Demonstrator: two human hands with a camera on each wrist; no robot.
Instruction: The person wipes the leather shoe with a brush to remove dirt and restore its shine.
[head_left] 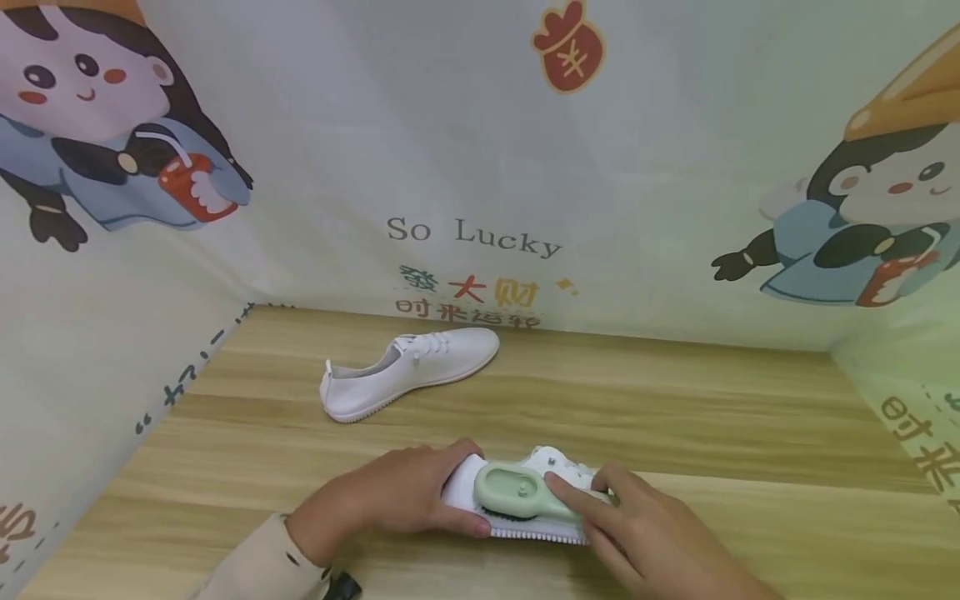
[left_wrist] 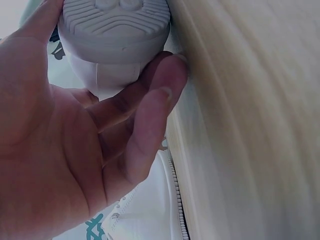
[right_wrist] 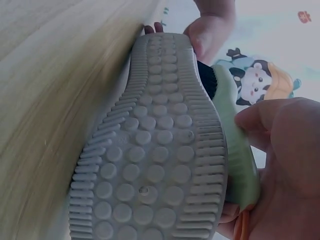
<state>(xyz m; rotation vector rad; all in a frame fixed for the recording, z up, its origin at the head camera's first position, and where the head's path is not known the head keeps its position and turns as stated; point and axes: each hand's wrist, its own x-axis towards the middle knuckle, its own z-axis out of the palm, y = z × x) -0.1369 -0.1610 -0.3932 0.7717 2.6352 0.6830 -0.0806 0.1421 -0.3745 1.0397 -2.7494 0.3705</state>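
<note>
A white shoe [head_left: 461, 482] lies on its side near the front of the table, its ridged and dotted sole [right_wrist: 155, 150] facing the person. My left hand [head_left: 405, 492] grips its heel, thumb on the near edge and fingers curled round behind, as the left wrist view shows. With my right hand [head_left: 637, 517] I hold a pale green brush [head_left: 517, 492] by its handle, index finger stretched along the top. Dark bristles [right_wrist: 207, 80] of the brush touch the shoe's upper side. An orange cord [right_wrist: 243, 225] hangs from the handle end.
A second white shoe [head_left: 412, 371] stands upright on the wooden table [head_left: 675, 400] behind the hands, toe pointing right. Printed cloth walls [head_left: 480, 150] close off the back and both sides. A small black object [head_left: 343, 586] shows beside the left sleeve.
</note>
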